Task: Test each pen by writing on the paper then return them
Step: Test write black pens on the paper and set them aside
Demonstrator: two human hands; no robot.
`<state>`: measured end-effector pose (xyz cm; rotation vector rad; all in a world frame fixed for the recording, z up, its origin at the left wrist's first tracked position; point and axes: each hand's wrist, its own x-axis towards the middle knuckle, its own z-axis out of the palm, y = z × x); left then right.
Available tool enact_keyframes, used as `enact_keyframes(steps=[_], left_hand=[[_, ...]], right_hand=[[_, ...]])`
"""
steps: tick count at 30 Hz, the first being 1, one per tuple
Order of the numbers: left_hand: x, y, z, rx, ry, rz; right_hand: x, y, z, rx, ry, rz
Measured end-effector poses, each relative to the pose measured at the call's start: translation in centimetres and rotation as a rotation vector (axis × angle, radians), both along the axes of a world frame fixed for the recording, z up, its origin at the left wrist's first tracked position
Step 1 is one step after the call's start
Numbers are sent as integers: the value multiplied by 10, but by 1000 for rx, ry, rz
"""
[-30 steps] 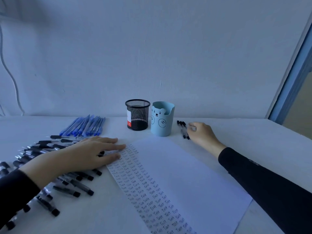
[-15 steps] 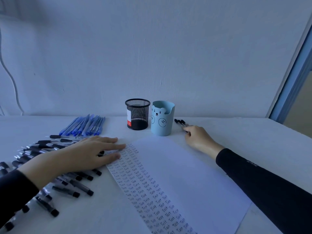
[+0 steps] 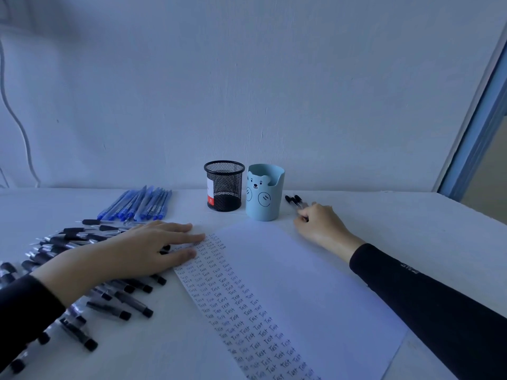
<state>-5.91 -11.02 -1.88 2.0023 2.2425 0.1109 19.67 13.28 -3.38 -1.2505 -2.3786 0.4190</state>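
Note:
A white sheet of paper (image 3: 296,283) lies in front of me, its left strip filled with rows of the word "Test". My left hand (image 3: 137,250) rests flat with straight fingers on the paper's upper left corner, above a spread of black-capped pens (image 3: 109,305). Right of the blue cup, my right hand (image 3: 318,223) has its fingers curled round the lower ends of a small bunch of black-capped pens (image 3: 294,201) lying on the table. How many pens it grips is unclear.
A black mesh pen holder (image 3: 224,185) and a light blue bear-face cup (image 3: 264,192) stand at the back by the wall. Several blue pens (image 3: 140,204) lie in a row at the back left. A blue door frame (image 3: 477,127) rises at the right.
My right hand has drawn slightly left and closed its fingers over the ends of the black pens beside the cup. My left hand has stayed on the paper.

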Motion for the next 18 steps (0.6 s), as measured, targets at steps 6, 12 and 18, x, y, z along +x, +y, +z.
enact_keyframes(steps=[6,12,18], left_hand=[[-1,0,-1,1,-11,-2],[-11,-2,14,250,-107,58],[-58,-15,21,538,80,295]], right_hand=[[-4,-2,0,-42,-44,56],[-7,-24,23,161,331,118],[-28,-70,14,155,284,381]])
